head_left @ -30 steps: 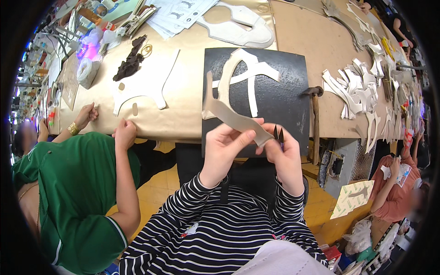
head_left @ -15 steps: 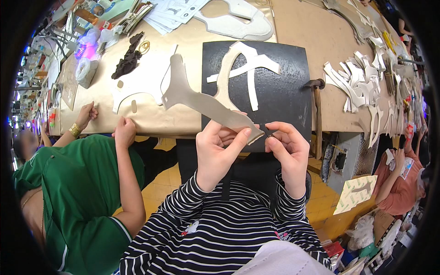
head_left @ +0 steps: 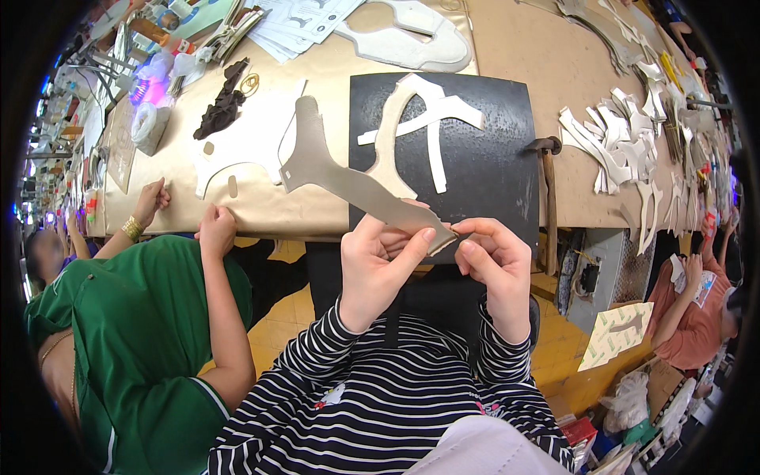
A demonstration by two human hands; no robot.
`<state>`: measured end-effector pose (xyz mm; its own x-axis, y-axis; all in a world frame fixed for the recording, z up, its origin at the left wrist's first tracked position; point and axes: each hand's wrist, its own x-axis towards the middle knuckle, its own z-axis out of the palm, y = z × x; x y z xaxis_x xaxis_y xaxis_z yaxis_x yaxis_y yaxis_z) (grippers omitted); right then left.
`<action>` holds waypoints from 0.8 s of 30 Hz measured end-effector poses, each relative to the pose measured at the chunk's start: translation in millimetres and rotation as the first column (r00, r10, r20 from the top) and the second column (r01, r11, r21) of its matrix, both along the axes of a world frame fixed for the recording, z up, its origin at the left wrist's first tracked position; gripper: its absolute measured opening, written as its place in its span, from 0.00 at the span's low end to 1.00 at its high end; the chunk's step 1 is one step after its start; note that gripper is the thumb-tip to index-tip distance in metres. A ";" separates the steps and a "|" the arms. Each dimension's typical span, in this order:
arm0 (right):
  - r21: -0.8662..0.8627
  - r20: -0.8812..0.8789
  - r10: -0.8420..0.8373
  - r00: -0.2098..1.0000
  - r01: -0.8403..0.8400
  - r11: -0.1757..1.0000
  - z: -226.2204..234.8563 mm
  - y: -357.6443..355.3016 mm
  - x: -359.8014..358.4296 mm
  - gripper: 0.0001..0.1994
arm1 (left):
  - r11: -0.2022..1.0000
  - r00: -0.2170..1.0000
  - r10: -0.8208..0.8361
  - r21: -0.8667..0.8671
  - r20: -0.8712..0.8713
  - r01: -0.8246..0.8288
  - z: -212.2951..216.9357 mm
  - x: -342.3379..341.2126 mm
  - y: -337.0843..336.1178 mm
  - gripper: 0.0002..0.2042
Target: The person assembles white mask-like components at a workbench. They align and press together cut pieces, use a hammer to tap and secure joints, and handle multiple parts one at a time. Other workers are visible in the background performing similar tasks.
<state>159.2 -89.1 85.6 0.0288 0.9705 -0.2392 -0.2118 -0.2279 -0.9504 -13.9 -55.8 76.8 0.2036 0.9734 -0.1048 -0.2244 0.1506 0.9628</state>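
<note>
A curved, branching taupe piece [head_left: 344, 184], which looks like leather or coated fabric, slants up from my hands over the table edge. My left hand [head_left: 374, 267] grips its lower end, thumb on top and fingers beneath. At the raw edge of that end, my right hand [head_left: 503, 273] is closed in a pinch, its fingertips touching or very near the corner. Whatever sits between those fingertips is too small to make out. Beyond the piece, white and cream cut strips [head_left: 437, 158] lie across a black board [head_left: 495, 178].
A hammer-like tool [head_left: 548, 198] rests along the board's right edge. White cut pieces [head_left: 613, 146] are heaped farther right. To the left lie a white pattern piece [head_left: 237, 150] and dark crumpled cloth [head_left: 222, 107]. A co-worker in green [head_left: 146, 317] sits close on my left.
My right fingers have shifted slightly at the piece's edge; a small dark bit seen between them earlier no longer shows. My left hand keeps its grip, and the taupe piece has barely moved.
</note>
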 end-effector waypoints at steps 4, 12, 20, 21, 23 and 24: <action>0.004 -0.001 -0.013 1.000 0.013 1.000 0.0 0.5 -2.2 0.11 | 1.000 1.000 0.005 -0.003 0.008 -0.005 -1.7 0.0 -0.7 0.14; 0.003 0.033 -0.012 0.999 0.012 1.000 0.1 0.5 -2.2 0.10 | 0.999 0.999 0.035 -0.003 0.015 -0.035 -2.9 2.1 -2.8 0.13; -0.029 0.015 -0.005 1.000 0.005 1.000 -0.5 4.3 -1.8 0.09 | 0.999 0.999 0.034 -0.026 0.018 -0.034 -6.1 1.5 -2.5 0.13; -0.041 0.021 0.003 1.000 -0.002 0.999 -0.5 4.5 -1.3 0.10 | 0.999 0.999 0.035 -0.015 0.014 -0.035 -6.6 1.3 -2.5 0.13; -0.070 0.028 0.017 0.999 -0.015 0.997 -0.7 5.1 -0.4 0.10 | 0.999 0.999 0.042 -0.018 0.015 -0.042 -7.3 0.7 -3.0 0.13; -0.070 0.037 0.021 0.999 -0.019 0.997 -0.9 5.5 -0.2 0.09 | 0.999 0.999 0.038 -0.022 0.007 -0.037 -7.5 0.3 -3.5 0.13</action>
